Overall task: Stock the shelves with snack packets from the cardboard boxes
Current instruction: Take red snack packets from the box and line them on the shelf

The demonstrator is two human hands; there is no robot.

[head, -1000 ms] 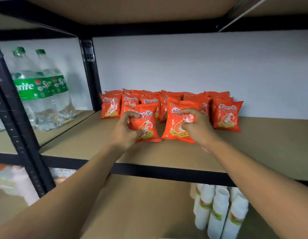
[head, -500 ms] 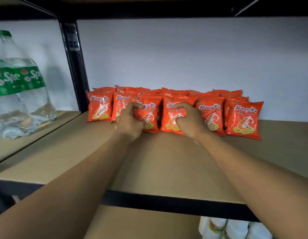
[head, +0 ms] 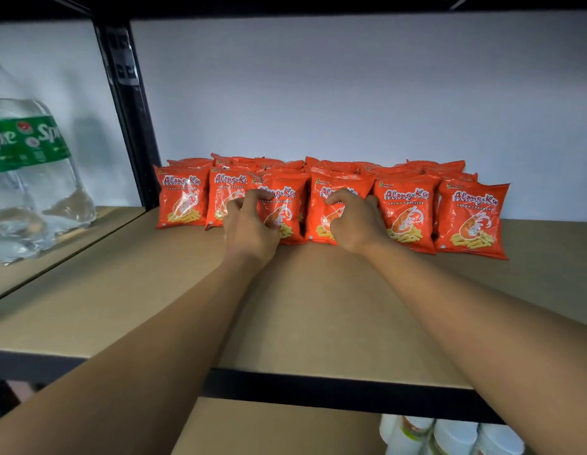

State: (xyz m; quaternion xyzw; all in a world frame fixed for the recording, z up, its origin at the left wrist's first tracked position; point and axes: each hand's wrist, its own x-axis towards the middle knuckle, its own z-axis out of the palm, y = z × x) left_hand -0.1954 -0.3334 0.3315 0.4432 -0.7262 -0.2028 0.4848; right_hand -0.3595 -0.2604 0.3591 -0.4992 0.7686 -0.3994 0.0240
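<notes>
The left hand (head: 249, 228) pinches the front of one orange snack packet (head: 283, 208), thumb and fingers curled into the foil; just beside it the right hand (head: 354, 221) grips a second packet (head: 325, 205) the same way. Both packets stand upright in the front row on the shelf (head: 285, 307), near the wall. Compared with a second ago, both packets sit farther back, level with their neighbours

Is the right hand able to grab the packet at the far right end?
Probably yes. The right hand rests two packets left of the end packet, whose front faces bare shelf.
</notes>
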